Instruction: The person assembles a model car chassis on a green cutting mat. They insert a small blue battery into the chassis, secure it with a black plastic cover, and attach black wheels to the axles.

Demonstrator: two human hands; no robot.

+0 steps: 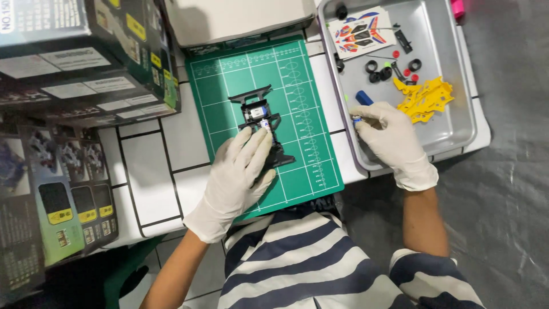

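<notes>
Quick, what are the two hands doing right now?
Left hand: fingers laid flat and open on the black toy car chassis on the green cutting mat.
Right hand: closed on a small blue object in the grey tray.

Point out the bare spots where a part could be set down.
Free: the tray's lower right floor below the yellow parts; white tiles left of the green mat. Crowded: tray's upper left, and mat centre under the black chassis.

White tiled table stands on grey floor.
</notes>
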